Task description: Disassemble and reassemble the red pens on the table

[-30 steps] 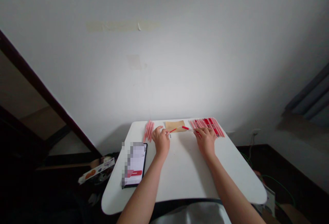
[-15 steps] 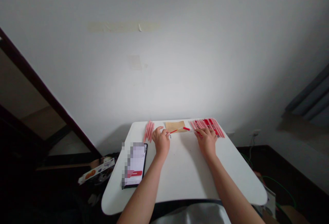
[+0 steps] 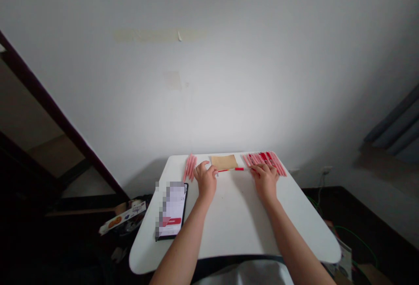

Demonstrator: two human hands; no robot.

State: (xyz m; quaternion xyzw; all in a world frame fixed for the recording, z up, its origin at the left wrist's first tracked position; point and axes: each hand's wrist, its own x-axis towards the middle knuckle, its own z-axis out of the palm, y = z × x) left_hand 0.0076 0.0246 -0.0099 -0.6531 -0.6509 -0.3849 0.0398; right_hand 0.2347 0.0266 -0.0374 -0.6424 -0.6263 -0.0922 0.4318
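My left hand (image 3: 207, 181) is closed in a pinch on a thin red stick (image 3: 225, 170), which looks like a pen refill. From the right, my right hand (image 3: 266, 180) grips a slim tube with a red band (image 3: 239, 169) and a whitish part near the fingers. The two pieces lie nearly in one line between my hands, their ends meeting or overlapping; I cannot tell which. Just behind them lies a tan paper piece (image 3: 224, 162). Several pink pens (image 3: 190, 167) lie beyond my left hand. A row of pink and red pens (image 3: 270, 159) is partly hidden by my right hand.
A phone (image 3: 172, 211) with a lit screen, partly pixelated, lies on the left of the white table (image 3: 237, 228). The table's far edge is close to the wall (image 3: 229, 101). Boxes and clutter (image 3: 126, 219) are on the floor at left.
The red stick and the banded tube were angled upward, tips apart. Now both are lower and nearly level, their ends together. The hands have barely shifted.
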